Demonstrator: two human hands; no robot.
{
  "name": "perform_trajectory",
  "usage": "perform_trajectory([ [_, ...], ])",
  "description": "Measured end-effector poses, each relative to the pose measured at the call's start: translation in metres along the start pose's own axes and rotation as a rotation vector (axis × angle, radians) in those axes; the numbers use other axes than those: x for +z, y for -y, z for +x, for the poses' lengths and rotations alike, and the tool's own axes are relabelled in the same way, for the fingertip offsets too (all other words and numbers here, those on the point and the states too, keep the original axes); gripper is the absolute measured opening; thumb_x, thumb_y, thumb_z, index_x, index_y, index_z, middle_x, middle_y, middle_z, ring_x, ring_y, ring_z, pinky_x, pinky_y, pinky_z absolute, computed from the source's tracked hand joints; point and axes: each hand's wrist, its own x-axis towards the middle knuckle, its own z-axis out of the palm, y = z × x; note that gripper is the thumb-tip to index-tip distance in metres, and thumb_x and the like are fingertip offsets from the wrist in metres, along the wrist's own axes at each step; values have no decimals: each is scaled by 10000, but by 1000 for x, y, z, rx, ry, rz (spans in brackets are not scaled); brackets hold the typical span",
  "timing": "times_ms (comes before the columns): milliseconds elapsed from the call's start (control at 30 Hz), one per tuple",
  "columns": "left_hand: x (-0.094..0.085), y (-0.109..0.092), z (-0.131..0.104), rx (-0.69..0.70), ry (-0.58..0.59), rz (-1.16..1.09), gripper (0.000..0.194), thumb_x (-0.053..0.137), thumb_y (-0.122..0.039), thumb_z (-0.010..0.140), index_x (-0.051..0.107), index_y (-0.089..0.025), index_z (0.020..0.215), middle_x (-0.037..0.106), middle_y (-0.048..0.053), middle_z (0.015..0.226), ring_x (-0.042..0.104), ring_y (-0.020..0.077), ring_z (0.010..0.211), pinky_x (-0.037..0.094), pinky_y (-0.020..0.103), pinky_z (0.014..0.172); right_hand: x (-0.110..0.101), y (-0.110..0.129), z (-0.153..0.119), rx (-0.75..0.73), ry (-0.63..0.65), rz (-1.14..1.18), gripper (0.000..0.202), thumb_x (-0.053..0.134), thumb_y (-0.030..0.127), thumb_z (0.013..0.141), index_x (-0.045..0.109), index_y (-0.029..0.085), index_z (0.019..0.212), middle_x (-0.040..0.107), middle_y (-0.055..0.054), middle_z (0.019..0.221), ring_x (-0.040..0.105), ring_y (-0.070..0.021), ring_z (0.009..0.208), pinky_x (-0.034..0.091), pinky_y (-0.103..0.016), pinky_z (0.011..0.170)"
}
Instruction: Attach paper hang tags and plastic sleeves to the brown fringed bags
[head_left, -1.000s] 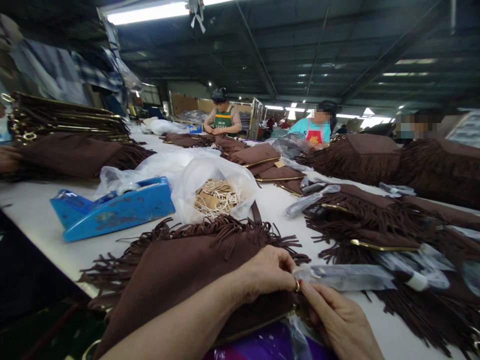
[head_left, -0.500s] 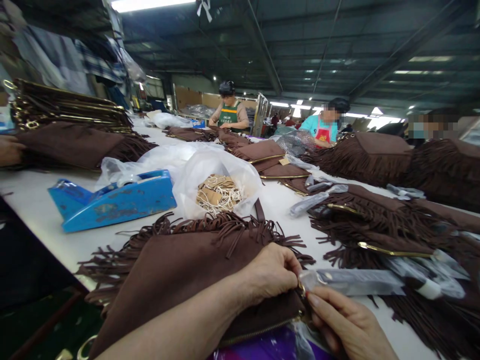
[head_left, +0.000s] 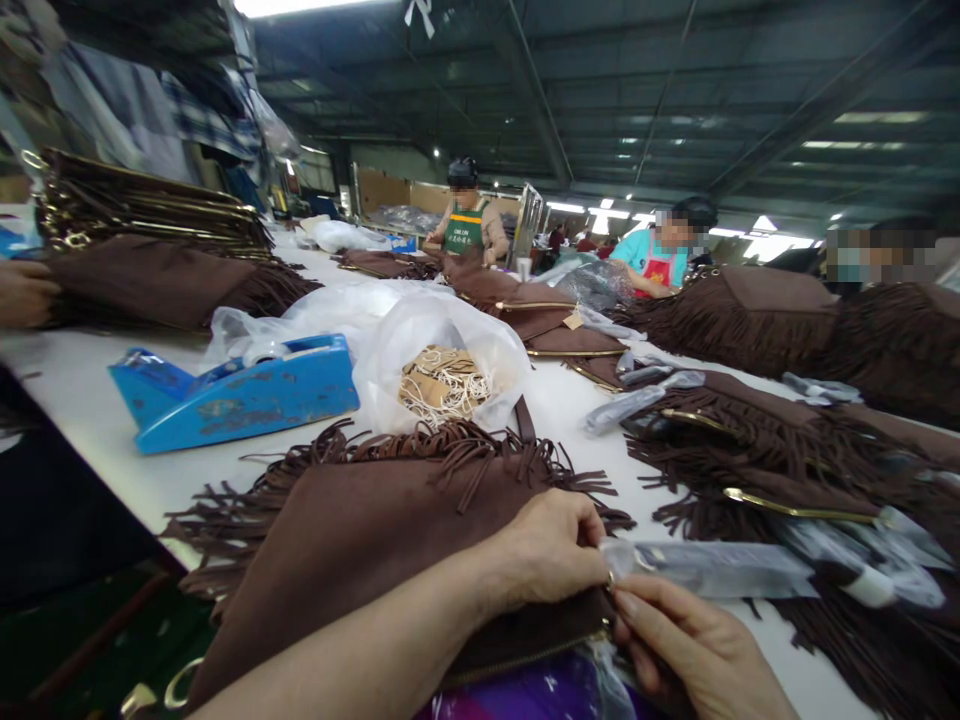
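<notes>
A dark brown fringed bag [head_left: 360, 540] lies in front of me, its zip edge toward me and its fringe pointing away. My left hand [head_left: 551, 545] rests over the bag's right part, fingers pinched at a small gold metal piece [head_left: 610, 580] on the corner. Meeting it from the right, my right hand [head_left: 675, 630] has thumb and forefinger closed on the same metal piece. The fingers partly hide it. A plastic-wrapped strip [head_left: 720, 568] lies just beyond my right hand. Purple material [head_left: 540, 690] shows under the bag's near edge.
A blue tape dispenser [head_left: 247, 395] and a plastic bag of tags [head_left: 442, 385] stand behind the bag. Fringed bags are piled right [head_left: 750, 430] and left [head_left: 142, 280]. At the left edge is another person's hand [head_left: 26, 293]. People work across the white table [head_left: 562, 400].
The view has shifted slightly, moving the scene a little rightward. Both hands stay at the bag's corner, with only a small change in the fingers around the metal piece.
</notes>
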Motion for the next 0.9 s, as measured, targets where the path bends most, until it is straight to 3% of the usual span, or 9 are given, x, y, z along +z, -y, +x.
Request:
perform_trajectory([
  [67,2,-1,1,-45,-20,-131,86,566,-138,544,529,-159,619,458,-57,496,397,77,469,268,182,408,-1,-1,2,-82,-43,-127,278,665,477,670,693,210,744,587,30,535,451,-80,427,318,-184,396],
  [167,3,-5,1,-126,-51,-303,122,576,-70,514,502,-155,561,428,-74,425,366,59,402,245,181,388,-4,-1,3,-238,-100,-312,226,652,445,681,721,248,767,671,4,675,581,-159,621,474,-220,576],
  [233,2,-7,2,-157,-73,-362,142,575,-36,502,501,-151,542,432,-76,406,363,54,377,248,183,384,-6,-1,3,-313,-124,-388,205,645,431,684,734,264,764,701,-5,752,613,-191,722,497,-235,695],
  [300,1,-8,2,-171,-85,-396,145,575,-22,504,505,-146,534,445,-73,403,365,53,366,254,185,382,-8,-1,2,-335,-137,-428,213,636,435,685,742,270,770,711,-10,776,626,-201,732,509,-240,714],
  [500,0,-8,3,-176,-94,-418,145,570,-12,507,510,-143,530,452,-71,394,368,52,355,253,183,376,-8,-1,2,-309,-129,-387,234,633,444,688,744,266,793,727,-10,837,643,-212,782,516,-236,734],
  [700,2,-5,1,-157,-86,-378,141,565,-26,506,508,-151,540,442,-75,394,352,49,354,238,179,368,0,0,0,-252,-158,-273,270,629,482,683,743,256,780,696,13,678,619,-191,676,505,-229,627],
  [900,1,-2,2,-121,-22,-316,113,576,-79,520,511,-153,576,457,-69,413,391,56,365,260,168,365,-5,4,4,-179,-124,-190,270,669,454,666,736,234,807,723,-10,807,634,-223,831,500,-260,758],
])
